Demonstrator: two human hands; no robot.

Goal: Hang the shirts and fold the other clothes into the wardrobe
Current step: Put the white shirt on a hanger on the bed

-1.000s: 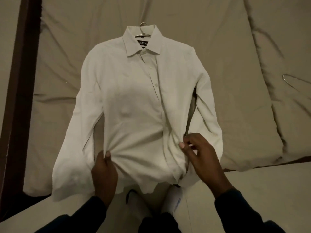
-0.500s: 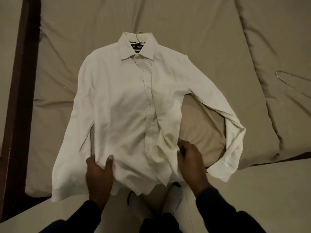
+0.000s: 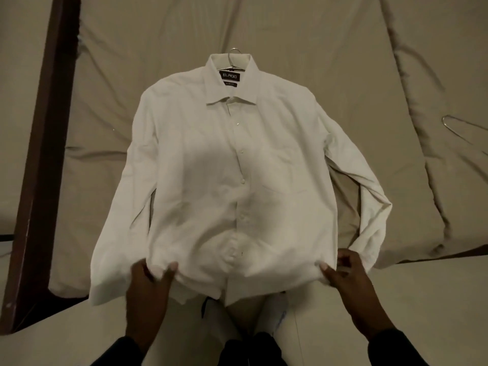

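A white long-sleeved shirt point(image 3: 237, 175) lies front up on the bed, buttoned, with a wire hanger point(image 3: 233, 52) showing its hook above the collar. My left hand point(image 3: 150, 283) pinches the shirt's lower left hem between thumb and fingers. My right hand point(image 3: 346, 276) grips the lower right hem, fingers curled into the cloth. The body of the shirt is spread wide between both hands. Both sleeves lie alongside, the right one bowed outward.
The bed is covered by a beige sheet point(image 3: 317, 35) with folds at the right. A second wire hanger point(image 3: 459, 126) lies on the sheet at the far right. A dark wooden bed frame point(image 3: 39, 154) runs down the left side. Pale floor lies below.
Both hands have moved apart along the hem and pulled the shirt body flat and wide. The view has shifted closer and the shirt front now lies smooth and closed.
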